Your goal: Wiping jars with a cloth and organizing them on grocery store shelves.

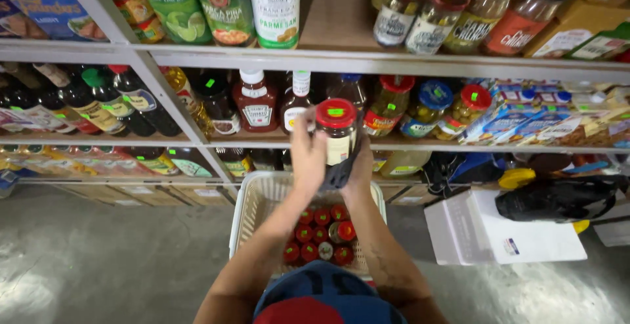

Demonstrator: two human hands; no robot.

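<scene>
Both hands grip one jar [336, 139]: left hand [307, 156] wraps its left side, fingers curled; right hand [357, 166] presses a dark cloth [341, 170] against its right side. Jar has a red lid, held up before the middle shelf [420, 145]. Below, a white basket [252, 206] holds more red-lidded jars [320, 235].

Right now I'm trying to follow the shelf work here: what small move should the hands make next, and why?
Probably keep wiping the red-lidded jar before shelving it. The left hand grips its side while the right hand presses a dark cloth against it, so cleaning looks unfinished. More red-lidded jars wait in the white basket below.
</scene>
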